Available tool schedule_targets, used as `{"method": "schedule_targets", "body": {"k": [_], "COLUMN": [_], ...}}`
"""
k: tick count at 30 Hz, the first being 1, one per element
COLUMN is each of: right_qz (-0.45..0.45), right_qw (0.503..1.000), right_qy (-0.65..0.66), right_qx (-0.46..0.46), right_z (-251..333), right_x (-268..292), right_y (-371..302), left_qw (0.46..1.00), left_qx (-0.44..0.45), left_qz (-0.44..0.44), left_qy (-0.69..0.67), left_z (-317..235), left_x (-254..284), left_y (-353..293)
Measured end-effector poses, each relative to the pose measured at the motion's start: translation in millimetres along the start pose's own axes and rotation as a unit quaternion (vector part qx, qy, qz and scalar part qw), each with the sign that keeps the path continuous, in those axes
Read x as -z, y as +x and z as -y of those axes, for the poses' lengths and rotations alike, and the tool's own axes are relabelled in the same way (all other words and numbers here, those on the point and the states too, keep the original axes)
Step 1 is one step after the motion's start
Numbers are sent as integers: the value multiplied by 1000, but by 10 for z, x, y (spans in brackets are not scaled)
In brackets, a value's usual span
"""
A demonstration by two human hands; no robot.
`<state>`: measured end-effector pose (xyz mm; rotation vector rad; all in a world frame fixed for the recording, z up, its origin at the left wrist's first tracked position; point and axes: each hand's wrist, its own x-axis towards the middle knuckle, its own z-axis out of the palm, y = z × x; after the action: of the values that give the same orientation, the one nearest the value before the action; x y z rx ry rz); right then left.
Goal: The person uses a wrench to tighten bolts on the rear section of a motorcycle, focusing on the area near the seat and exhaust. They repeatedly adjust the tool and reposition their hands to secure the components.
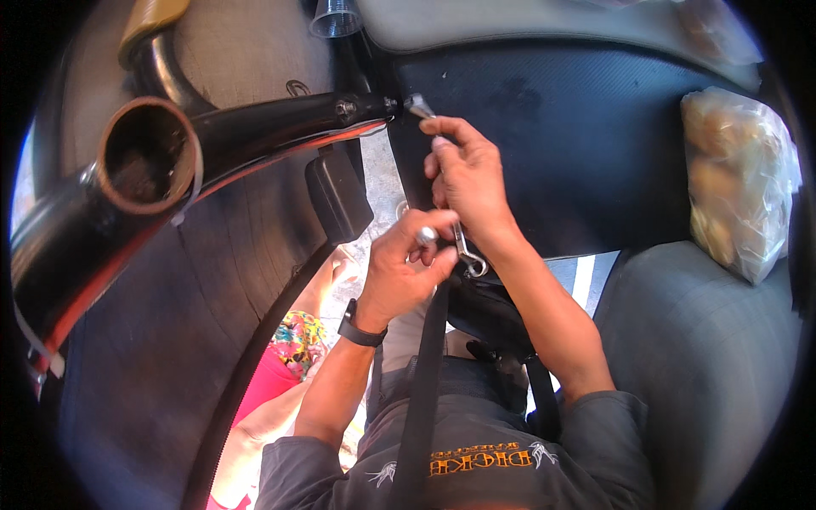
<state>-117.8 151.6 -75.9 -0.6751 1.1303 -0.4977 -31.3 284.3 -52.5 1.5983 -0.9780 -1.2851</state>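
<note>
My right hand (469,180) is closed around a silver wrench (461,245). Its upper head lies by the bolted end of a black metal tube (297,116), close to the bolt (390,104); whether it grips the bolt I cannot tell. The wrench's lower end sticks out below my palm. My left hand (403,262), with a dark wristband, is beside that lower end, its fingers curled and thumb drawn in. A shiny silver round piece (427,236) shows at its fingers; ring or loose part, I cannot tell.
An open, rusty-rimmed pipe (146,157) rises from the tube at left. Dark padded panels and a grey seat (701,340) surround me. A clear cup (335,19) is at the top, a plastic bag (738,183) at right. Another person's pink clothing (265,378) shows lower left.
</note>
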Motion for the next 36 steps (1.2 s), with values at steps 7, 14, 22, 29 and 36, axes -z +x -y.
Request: {"method": "schedule_targets", "body": {"k": [7, 14, 22, 29, 36], "right_qz": [19, 96, 176, -1, 25], "right_qw": [999, 793, 946, 856, 844], "right_qy": [30, -474, -253, -489, -486], "right_qx": [36, 369, 104, 170, 226], "right_z": [3, 503, 424, 29, -68], "right_x": [357, 762, 708, 353, 129], "right_y": [-132, -400, -524, -156, -104], "left_qw": [954, 982, 890, 965, 958], "left_qx": [-229, -89, 128, 153, 173], "left_qz": [106, -49, -69, -171, -201], "left_qy": [161, -158, -433, -128, -114], "left_z": [-122, -408, -427, 12, 165], "left_x": [-36, -316, -209, -53, 163], "left_y": [170, 216, 643, 392, 215]}}
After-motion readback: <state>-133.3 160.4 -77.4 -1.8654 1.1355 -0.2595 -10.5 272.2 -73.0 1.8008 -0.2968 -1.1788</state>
